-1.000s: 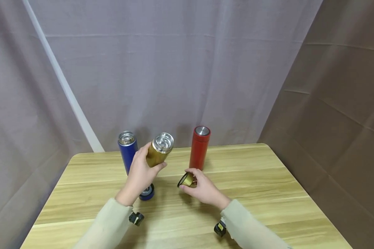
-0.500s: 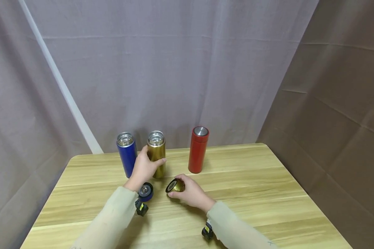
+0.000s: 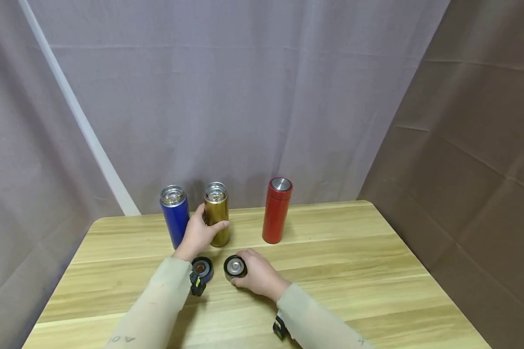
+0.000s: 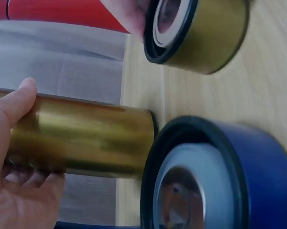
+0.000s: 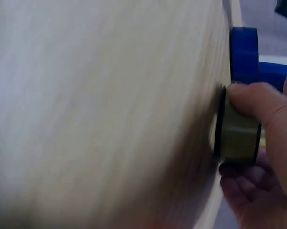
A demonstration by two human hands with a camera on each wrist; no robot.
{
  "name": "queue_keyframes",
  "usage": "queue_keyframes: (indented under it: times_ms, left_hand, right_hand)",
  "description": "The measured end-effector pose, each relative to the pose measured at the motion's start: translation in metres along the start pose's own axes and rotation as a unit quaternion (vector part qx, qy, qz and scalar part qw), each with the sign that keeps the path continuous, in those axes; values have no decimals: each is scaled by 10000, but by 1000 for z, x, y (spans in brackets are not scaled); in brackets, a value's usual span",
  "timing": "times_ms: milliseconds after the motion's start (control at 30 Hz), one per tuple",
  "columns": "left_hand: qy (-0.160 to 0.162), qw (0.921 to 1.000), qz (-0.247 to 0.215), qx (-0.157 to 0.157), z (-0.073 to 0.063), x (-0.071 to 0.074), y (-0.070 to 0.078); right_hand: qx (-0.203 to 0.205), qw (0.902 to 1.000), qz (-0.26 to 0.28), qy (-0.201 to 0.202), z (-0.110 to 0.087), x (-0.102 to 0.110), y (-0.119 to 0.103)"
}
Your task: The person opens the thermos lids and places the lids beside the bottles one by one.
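A gold thermos flask stands upright and lidless, its steel mouth showing. My left hand grips it from the left, thumb across the front and fingers behind, as the left wrist view also shows. With thumb and fingers my right hand holds the gold thermos lid by its sides, inner face up, low over the tabletop. In the right wrist view a narrow gap shows under part of that lid. Just left of it a blue lid lies inner face up, partly behind the left wrist camera.
A blue thermos flask, also lidless, stands at the left hand's outer side. Farther right a red thermos flask stands with its steel-topped lid on. The wooden table ends at a grey curtain behind.
The gold flask, tilted in the left hand one second ago, has come down upright beside the blue one. The right hand has moved left and down, turning the gold lid's inner face upward.
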State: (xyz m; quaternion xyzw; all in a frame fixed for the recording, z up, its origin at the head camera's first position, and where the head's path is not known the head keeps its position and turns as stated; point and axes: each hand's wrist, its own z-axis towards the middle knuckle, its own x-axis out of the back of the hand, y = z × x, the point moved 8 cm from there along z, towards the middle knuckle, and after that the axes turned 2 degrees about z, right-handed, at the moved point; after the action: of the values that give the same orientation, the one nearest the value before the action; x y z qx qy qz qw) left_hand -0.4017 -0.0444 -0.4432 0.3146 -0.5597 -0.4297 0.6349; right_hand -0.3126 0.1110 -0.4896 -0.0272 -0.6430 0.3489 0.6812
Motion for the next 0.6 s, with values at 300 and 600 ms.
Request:
queue_keyframes:
  times_ms: [300, 600]
  left_hand:
    - [-55, 9993, -323, 162, 2, -3, -8]
    - [-99, 9993, -322, 185, 4, -4, -8]
  right_hand:
    - [-124, 9991, -335, 225, -1, -1, -7]
    - [-209, 9986, -263, 400, 0, -3, -3]
